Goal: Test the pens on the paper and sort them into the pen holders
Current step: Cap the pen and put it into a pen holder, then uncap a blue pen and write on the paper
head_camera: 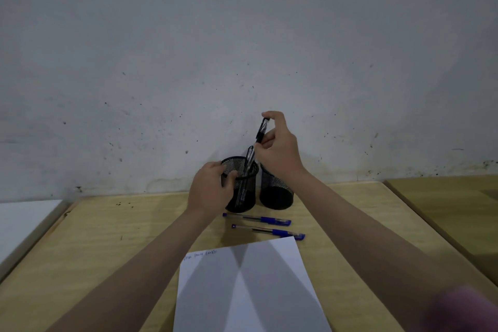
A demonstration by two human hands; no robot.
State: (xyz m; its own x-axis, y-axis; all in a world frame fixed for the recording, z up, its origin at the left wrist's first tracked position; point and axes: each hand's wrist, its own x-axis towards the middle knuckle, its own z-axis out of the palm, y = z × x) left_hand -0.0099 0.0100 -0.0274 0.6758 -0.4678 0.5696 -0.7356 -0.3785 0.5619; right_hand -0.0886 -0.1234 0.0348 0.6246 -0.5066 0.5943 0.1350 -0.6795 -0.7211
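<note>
Black pen (261, 129): capped, slim, dark barrel, held near-upright above the gap between the 2 holders, pinched by the right hand (280, 148) at top and mid-barrel.
Step, as judged: sorting a tested pen; next move calls for lowering it tip-down into a cup without tipping it.
Left holder (244, 197): black mesh, 1 pen inside (249, 162), gripped at its rim and side by the left hand (211, 188).
Right holder (276, 194): contents not visible.
2 blue pens (257, 219) (269, 231): lying near, untested.
Paper (248, 291): nearest, faint scribbles at its far-left corner.
</note>
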